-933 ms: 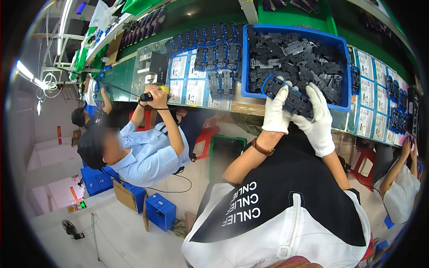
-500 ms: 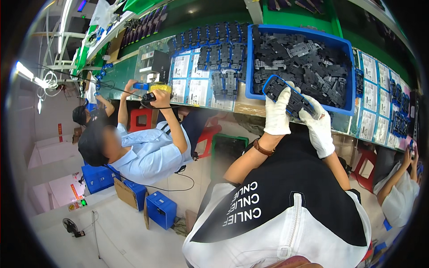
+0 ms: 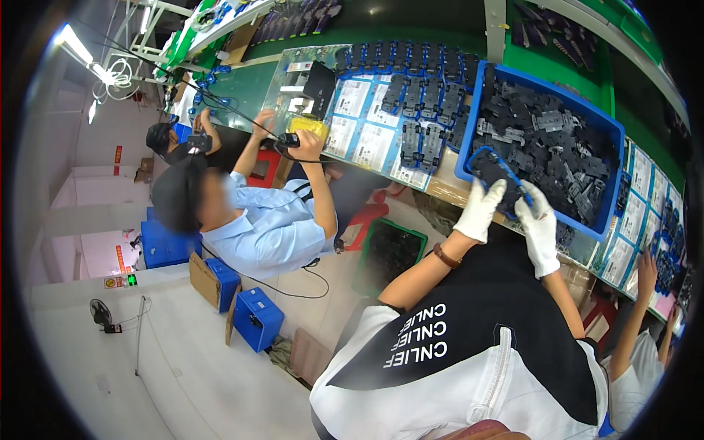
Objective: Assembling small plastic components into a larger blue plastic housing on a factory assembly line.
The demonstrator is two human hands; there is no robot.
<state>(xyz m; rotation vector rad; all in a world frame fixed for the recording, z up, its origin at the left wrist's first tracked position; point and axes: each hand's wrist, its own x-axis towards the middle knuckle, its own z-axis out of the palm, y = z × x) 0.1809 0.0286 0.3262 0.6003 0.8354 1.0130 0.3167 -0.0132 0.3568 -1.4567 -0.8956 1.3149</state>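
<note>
My white-gloved left hand (image 3: 480,213) grips the near left side of a blue-rimmed black plastic toy car body (image 3: 493,170), its thumb and fingers closed on it. On the right end, my gloved right hand (image 3: 540,235) is closed round the same piece. Its dark side faces up, tilted over the near left corner of a blue bin (image 3: 618,169). Inside the bin lies a jumbled heap of black plastic chassis parts (image 3: 565,139). My fingertips are partly hidden by the piece and the gloves.
Rows of blue-and-black car pieces (image 3: 422,99) stand left of the bin, near printed sheets (image 3: 374,144). At the left a co-worker in a light blue shirt (image 3: 271,227) holds a black corded tool (image 3: 287,139). Another person's hand (image 3: 646,275) reaches toward pieces at the right.
The view has shifted, so the bench sits further right. Both my hands still hold the car body, with the left hand's grip now lower on it. The right-hand co-worker's arm has reached over the bench.
</note>
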